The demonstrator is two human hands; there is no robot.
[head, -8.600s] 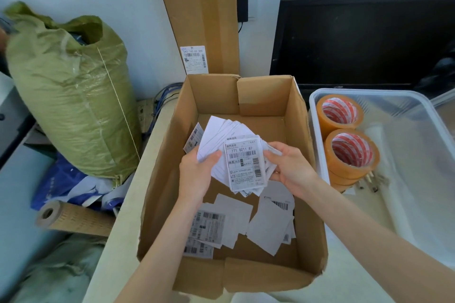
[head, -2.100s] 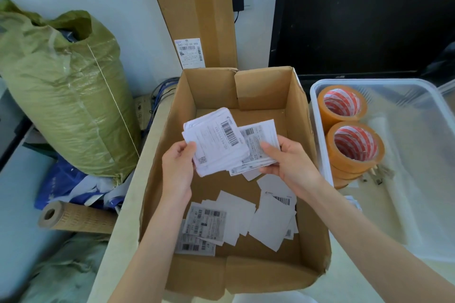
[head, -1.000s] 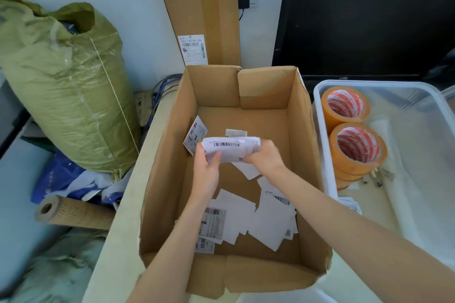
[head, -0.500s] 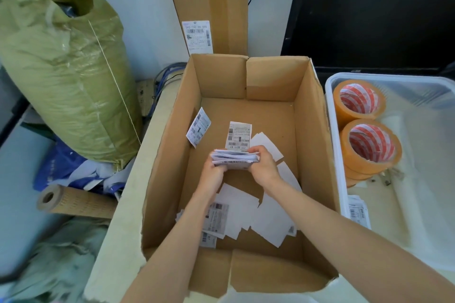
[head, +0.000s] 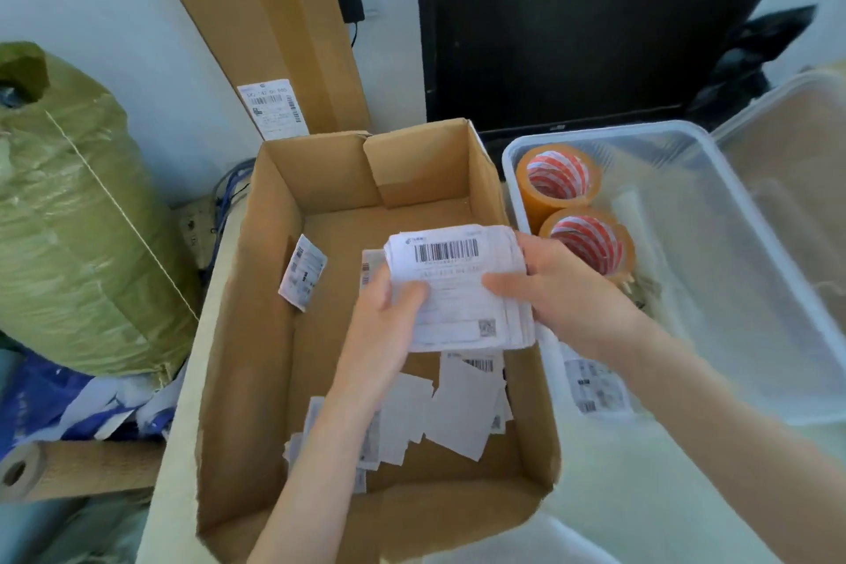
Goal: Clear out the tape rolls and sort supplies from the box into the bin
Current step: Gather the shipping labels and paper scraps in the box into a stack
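An open cardboard box (head: 247, 334) stands in the middle of the head view. Over its right half I hold a squared-up stack of white shipping labels (head: 458, 284), barcode side up. My left hand (head: 389, 316) grips the stack's lower left edge and my right hand (head: 554, 289) grips its right side. More loose labels (head: 458, 421) lie on the box floor, and one label (head: 302, 272) leans on the left wall. To the right is a clear plastic bin (head: 751, 243) with two orange tape rolls (head: 556, 179) (head: 590, 238) at its left end.
A single label (head: 593, 385) lies at the bin's near left. A black monitor (head: 572, 32) stands behind the bin and box. A tall cardboard piece (head: 274, 14) leans on the wall. A green sack (head: 78, 220) and a brown paper roll (head: 68, 467) sit left of the table.
The label stack has risen from low in the box and tilted flat to face me, shifting right toward the bin. Both hands still hold it.
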